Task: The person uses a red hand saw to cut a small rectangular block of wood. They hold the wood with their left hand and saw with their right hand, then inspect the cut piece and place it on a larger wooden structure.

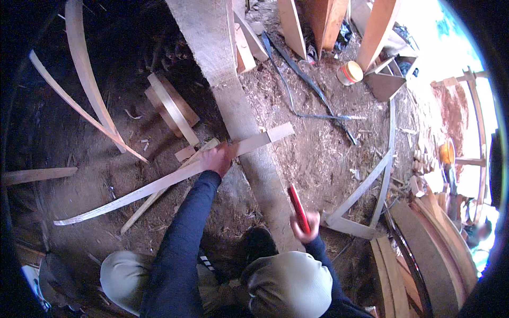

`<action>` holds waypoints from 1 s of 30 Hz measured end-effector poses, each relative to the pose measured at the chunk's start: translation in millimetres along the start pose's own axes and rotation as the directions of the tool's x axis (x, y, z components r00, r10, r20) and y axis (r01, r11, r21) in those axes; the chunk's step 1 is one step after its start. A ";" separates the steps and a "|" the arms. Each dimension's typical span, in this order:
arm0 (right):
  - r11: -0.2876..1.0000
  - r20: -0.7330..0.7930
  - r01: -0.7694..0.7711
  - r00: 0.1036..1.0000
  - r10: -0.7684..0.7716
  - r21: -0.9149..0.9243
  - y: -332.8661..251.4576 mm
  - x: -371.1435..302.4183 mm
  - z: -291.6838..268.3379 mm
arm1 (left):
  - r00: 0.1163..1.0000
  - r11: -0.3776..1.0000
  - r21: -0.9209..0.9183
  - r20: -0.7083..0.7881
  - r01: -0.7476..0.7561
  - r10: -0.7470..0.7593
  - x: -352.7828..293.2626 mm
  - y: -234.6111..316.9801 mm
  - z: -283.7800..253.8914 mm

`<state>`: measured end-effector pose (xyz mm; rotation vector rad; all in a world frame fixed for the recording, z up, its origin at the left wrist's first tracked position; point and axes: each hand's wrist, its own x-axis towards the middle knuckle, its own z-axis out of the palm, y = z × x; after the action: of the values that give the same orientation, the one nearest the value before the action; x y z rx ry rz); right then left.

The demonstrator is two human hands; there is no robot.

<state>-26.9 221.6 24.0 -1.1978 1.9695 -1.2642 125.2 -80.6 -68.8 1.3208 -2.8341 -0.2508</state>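
My left hand (217,160) is closed around a long, slightly curved wooden strip (140,192). The strip's squared right end crosses over a thick wooden beam (233,108); its tapered end reaches far to the left. Right of the beam, my right hand (306,227) grips a slim red stick-like tool (298,208), which points up and away from me. The tool's exact kind cannot be made out. It is apart from the strip.
Wood offcuts (172,108) lie left of the beam. A dark strap or cable (307,79), a round tub (350,73) and an angled wooden frame (350,229) are on the right. Curved boards (429,249) are stacked at lower right. Shavings cover the ground.
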 end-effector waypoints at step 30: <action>0.998 0.009 0.048 0.999 -0.047 -0.028 -9.1 45.0 20.0 | 0.983 0.915 -0.381 -0.168 -0.131 0.071 -2.5 -9.2 -25.6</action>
<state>-29.4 171.6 25.3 -1.2683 1.9695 -1.2570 135.6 -88.1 -44.7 1.0563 -2.5367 -0.6464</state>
